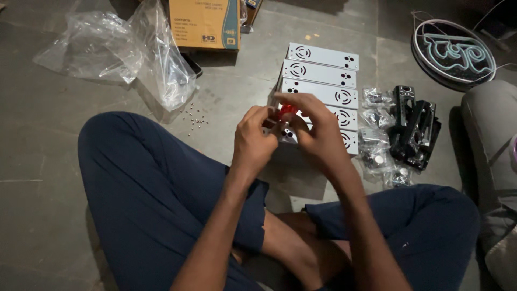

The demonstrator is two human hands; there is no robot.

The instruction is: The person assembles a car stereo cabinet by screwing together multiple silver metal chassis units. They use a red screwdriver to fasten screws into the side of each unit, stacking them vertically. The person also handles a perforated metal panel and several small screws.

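I sit cross-legged on a grey stone floor. Both hands meet over a row of white metal plates (323, 56) with round vent slots and small holes. My left hand (257, 141) and my right hand (318, 129) pinch a small red part (287, 109) between their fingertips, just above the nearest plates. The nearest plate (350, 141) is partly hidden under my hands.
Black plastic parts (414, 129) and small clear bags of hardware (374, 134) lie right of the plates. Crumpled clear plastic (134, 48) and a cardboard box (204, 24) sit far left. Small screws (195, 116) are scattered. A round sign (455, 51) and another person's knee (493, 124) are at right.
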